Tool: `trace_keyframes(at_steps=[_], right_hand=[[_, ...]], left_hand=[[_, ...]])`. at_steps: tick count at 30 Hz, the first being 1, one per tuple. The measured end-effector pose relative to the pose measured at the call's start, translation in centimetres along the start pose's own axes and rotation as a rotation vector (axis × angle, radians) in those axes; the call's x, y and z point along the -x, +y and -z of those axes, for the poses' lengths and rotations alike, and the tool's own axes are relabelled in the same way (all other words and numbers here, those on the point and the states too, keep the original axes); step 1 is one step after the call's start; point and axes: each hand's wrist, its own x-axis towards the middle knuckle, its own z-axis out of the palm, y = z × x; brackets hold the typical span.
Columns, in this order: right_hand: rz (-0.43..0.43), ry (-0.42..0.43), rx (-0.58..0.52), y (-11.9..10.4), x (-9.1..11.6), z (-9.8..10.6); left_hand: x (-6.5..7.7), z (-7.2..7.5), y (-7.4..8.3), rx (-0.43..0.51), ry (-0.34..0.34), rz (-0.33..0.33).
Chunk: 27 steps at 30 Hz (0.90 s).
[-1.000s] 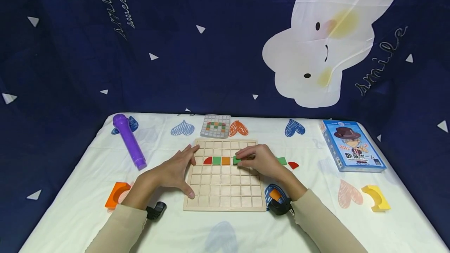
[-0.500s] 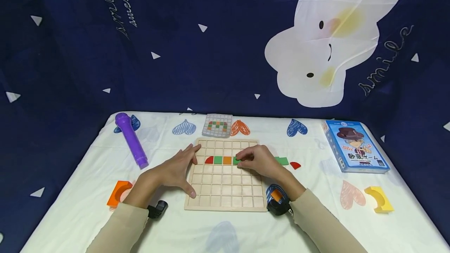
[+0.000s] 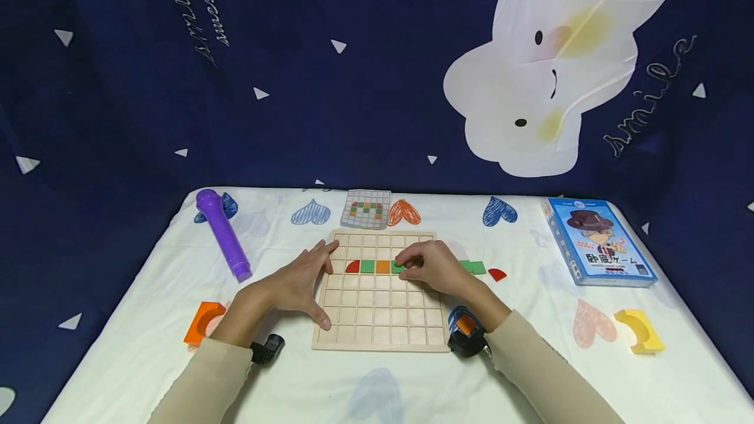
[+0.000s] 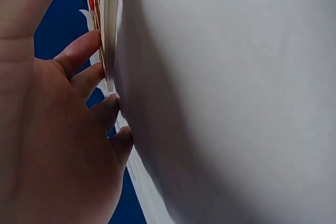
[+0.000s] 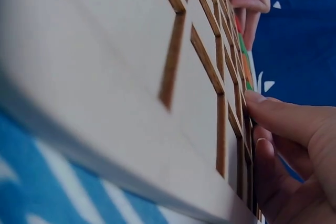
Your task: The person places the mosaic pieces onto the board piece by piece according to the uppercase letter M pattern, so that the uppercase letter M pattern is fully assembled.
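A square wooden grid board [image 3: 377, 319] lies in the middle of the table. In one row, from the left, sit a red quarter-circle tile [image 3: 352, 267], a green square tile [image 3: 368, 267] and an orange square tile [image 3: 383, 267]. My right hand [image 3: 434, 268] pinches another green tile [image 3: 396, 267] at the cell right of the orange one, its far part hidden by fingers. With fingers spread, my left hand [image 3: 294, 286] rests along the board's left edge; the left wrist view shows the fingertips [image 4: 86, 45] against that edge.
Right of the board lie green tiles [image 3: 474, 267] and a red tile [image 3: 497, 274]. Behind it is a pattern card [image 3: 365, 209]. Farther out are a purple microphone [image 3: 224, 234], a blue game box [image 3: 601, 244], an orange arch block [image 3: 203, 322] and a yellow one [image 3: 641, 331].
The green tile in my right hand has shifted slightly left, closing the small gap to the orange tile. My left hand keeps its place on the board; the head view has shifted slightly.
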Motion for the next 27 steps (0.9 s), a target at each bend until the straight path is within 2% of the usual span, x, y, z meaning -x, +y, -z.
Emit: trace_keyframes(at_steps=[14, 27], right_hand=[[0.018, 0.001, 0.029, 0.26, -0.33, -0.14], [-0.007, 0.007, 0.017, 0.45, -0.58, -0.39]], left_hand=[[0.02, 0.17, 0.02, -0.008, 0.002, -0.026], [0.01, 0.00, -0.27, -0.015, 0.022, -0.028]])
